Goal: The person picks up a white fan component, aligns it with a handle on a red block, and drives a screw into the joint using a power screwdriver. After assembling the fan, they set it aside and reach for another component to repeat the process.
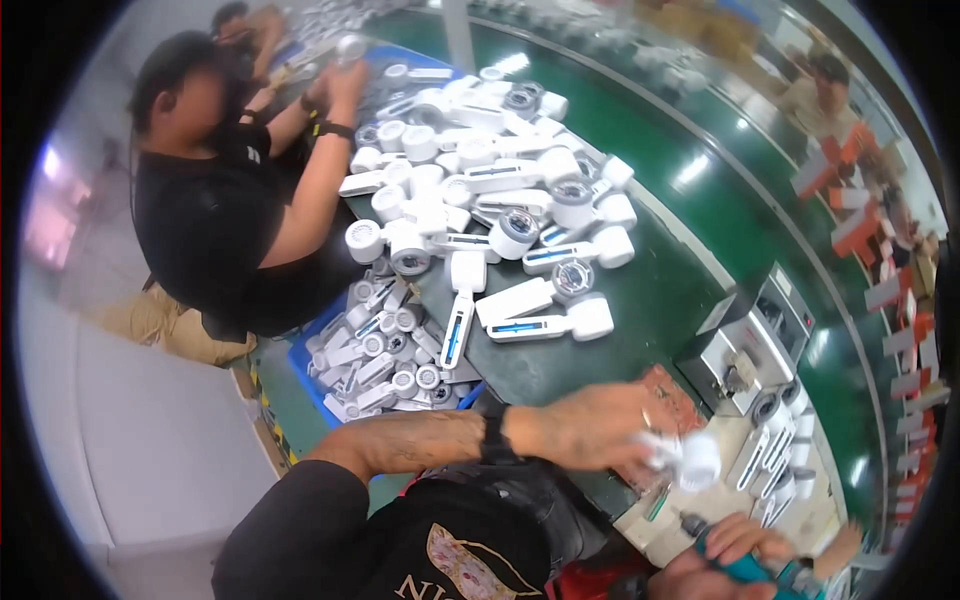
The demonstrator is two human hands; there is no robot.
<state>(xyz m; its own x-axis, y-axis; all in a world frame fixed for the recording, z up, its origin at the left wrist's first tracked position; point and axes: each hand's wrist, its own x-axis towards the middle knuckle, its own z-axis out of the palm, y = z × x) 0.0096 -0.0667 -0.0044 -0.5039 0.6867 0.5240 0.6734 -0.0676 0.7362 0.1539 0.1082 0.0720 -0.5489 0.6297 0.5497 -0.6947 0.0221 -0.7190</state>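
My left hand (590, 428), with a black band at its wrist, reaches right over the bench and grips a white handheld fan (697, 462) by its handle side. Motion smears the fan and the fingertips. At the lower right, my right hand (738, 540) wraps round a teal electric screwdriver (748, 568), whose tip (690, 521) points left, below the fan. Beneath the left hand lies a reddish, worn pad (675, 398). More white fans (768, 455) with open handles lie in rows just right of the held one.
A big heap of white fans (480, 170) covers the far bench. A blue bin (310, 372) holds smaller white parts. A grey metal device (745, 345) stands at the right bench edge. A co-worker in black (205, 205) works at the far left; a green conveyor (690, 160) runs behind.
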